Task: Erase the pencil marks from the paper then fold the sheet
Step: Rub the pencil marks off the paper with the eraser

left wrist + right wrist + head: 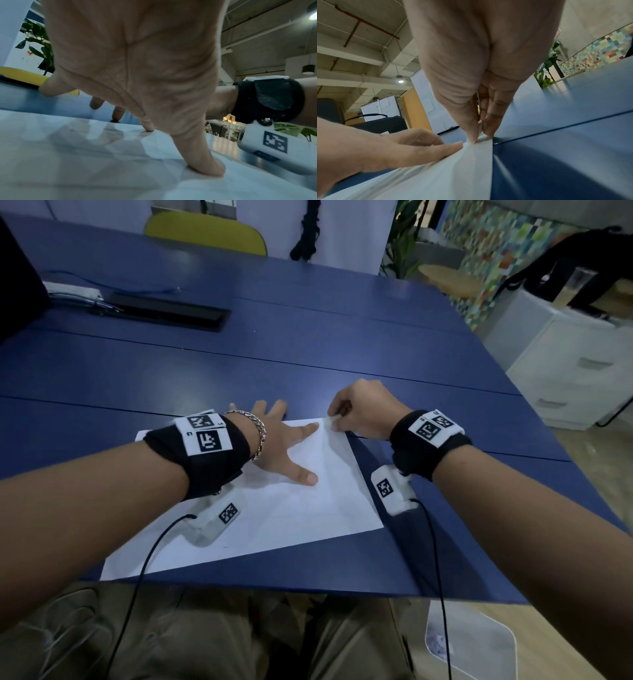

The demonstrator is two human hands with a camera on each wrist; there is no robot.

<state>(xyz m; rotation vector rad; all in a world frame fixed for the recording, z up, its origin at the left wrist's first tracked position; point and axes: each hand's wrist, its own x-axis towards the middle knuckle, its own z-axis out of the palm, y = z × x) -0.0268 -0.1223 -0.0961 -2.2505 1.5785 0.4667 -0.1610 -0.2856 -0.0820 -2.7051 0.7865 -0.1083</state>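
Observation:
A white sheet of paper (308,508) lies flat on the blue table (308,354) near its front edge, with faint creases and no pencil marks that I can make out. My left hand (291,451) presses on it with fingers spread; the thumb and index finger are on the sheet, the other fingertips just past its far edge. My right hand (337,421) is at the far right corner, where thumb and fingers pinch a small pale piece, seemingly an eraser (480,126), held against the paper (462,169). In the left wrist view the thumb tip rests on the paper (85,162).
A black cable slot (171,311) and a white power strip (73,290) lie at the far left of the table. A yellow chair (205,234) stands behind it, a white drawer unit (565,364) to the right. Black wires hang from both wrist cameras over the front edge.

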